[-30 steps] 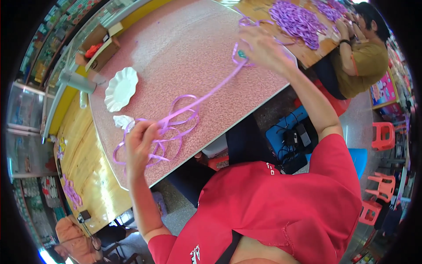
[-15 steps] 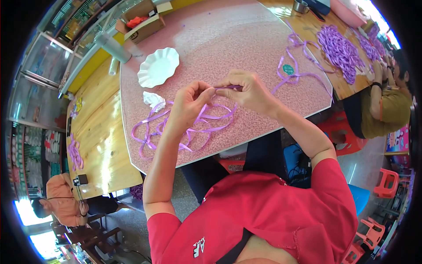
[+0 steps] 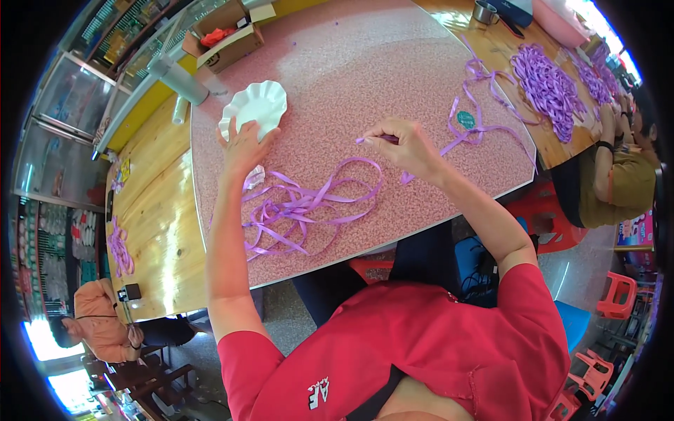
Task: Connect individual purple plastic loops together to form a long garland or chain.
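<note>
My left hand, fingers apart, reaches over the near edge of a white scalloped dish. Its fingertips overlap the rim; whether they touch it I cannot tell. Over the middle of the table, my right hand pinches a purple ribbon, whose short end sticks out to the left of the fingers. A darker purple stretch shows between the fingers. More purple ribbon lies in loose loops on the pink speckled table. Beside my left wrist is a crumpled white tissue, partly hidden.
A grey-green bottle and an open cardboard box stand at the far left. At right, a ribbon with a round green piece lies near a large purple ribbon heap. One person sits at right, another at left.
My hands, together on the ribbon before, are apart now. The left has let go and moved left to the dish; the right keeps the ribbon and has shifted slightly right. The loose loops have shifted.
</note>
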Demonstrator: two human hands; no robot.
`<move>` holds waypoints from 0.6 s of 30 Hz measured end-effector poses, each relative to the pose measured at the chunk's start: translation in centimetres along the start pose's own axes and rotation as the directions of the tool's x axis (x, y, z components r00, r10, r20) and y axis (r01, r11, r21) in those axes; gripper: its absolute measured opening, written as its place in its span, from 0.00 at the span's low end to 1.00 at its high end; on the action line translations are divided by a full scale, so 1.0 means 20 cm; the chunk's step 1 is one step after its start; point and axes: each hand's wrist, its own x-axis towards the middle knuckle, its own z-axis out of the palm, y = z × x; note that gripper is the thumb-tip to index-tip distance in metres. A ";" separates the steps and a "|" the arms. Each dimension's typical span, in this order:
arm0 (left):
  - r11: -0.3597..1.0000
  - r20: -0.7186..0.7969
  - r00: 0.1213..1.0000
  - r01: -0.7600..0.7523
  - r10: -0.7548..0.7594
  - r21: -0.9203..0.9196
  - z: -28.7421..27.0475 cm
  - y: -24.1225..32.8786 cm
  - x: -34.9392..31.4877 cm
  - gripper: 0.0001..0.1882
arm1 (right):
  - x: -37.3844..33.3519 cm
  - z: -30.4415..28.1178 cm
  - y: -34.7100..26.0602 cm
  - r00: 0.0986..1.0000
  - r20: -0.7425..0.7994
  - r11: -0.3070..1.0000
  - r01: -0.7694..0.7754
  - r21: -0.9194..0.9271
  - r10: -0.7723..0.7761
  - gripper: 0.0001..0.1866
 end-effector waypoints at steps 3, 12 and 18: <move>0.993 -0.184 0.976 -0.116 0.119 0.030 -0.13 0.08 -0.08 0.26 | 0.00 -0.03 -0.01 1.000 -0.019 1.000 -0.010 0.001 0.010 0.06; 0.471 -0.251 0.964 -0.262 0.088 -0.842 -0.29 0.65 -0.44 0.17 | -0.01 -0.01 -0.22 0.983 -0.051 0.984 0.179 0.014 -0.179 0.06; 0.208 -0.017 0.973 -0.066 0.228 -0.976 -0.27 0.78 -0.49 0.19 | -0.08 -0.05 -0.29 0.971 -0.023 0.971 0.235 -0.052 -0.236 0.08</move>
